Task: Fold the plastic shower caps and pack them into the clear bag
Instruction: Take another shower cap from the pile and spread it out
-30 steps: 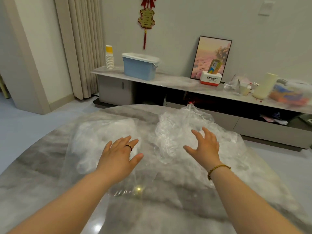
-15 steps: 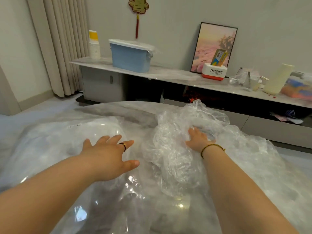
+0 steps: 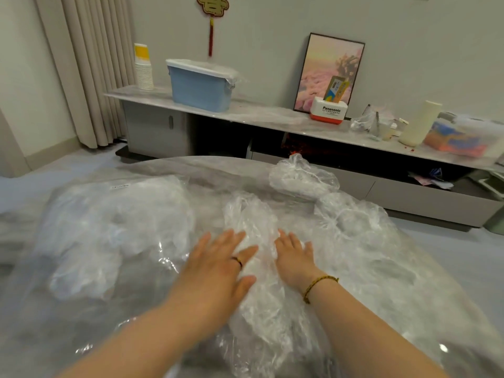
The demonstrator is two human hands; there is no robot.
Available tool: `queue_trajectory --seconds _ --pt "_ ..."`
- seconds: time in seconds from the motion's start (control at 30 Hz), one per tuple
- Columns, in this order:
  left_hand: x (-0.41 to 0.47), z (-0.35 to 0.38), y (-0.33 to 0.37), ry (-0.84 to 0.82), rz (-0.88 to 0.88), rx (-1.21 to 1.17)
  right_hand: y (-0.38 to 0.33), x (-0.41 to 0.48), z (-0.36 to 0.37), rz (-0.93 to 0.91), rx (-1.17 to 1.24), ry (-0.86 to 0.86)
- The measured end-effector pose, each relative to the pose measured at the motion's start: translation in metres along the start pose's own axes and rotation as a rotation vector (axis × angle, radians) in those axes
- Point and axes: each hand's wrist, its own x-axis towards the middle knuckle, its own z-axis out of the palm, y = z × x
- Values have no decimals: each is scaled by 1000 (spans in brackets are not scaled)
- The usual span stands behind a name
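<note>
A crumpled clear shower cap (image 3: 256, 227) lies lengthwise on the marble table (image 3: 169, 166) between my hands. My left hand (image 3: 221, 266) lies flat with spread fingers against its left side. My right hand (image 3: 293, 256) lies flat with straight fingers against its right side. A large clear bag (image 3: 109, 227) holding more pale plastic lies to the left. Other loose caps sit behind, one crumpled cap (image 3: 302, 178) at the far edge and a cap pile (image 3: 360, 230) to the right.
A long low cabinet (image 3: 272, 118) runs along the wall behind the table, carrying a blue lidded bin (image 3: 199, 88), stacked paper cups (image 3: 143, 69), a framed picture (image 3: 330, 69) and clutter at the right. Curtains (image 3: 92, 64) hang at the left.
Both hands drew together near the table's front. The right hand left the tall crumpled heap; one cap now lies stretched out between the flat hands. The camera moved closer and lower.
</note>
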Motion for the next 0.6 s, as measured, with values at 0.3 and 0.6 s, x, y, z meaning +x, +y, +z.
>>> queue_trajectory --seconds 0.3,0.6 --pt "-13 72 37 -228 -106 -89 38 1 -30 4 501 537" --pt "-1 121 27 133 -13 -89 71 116 -70 129 -115 314"
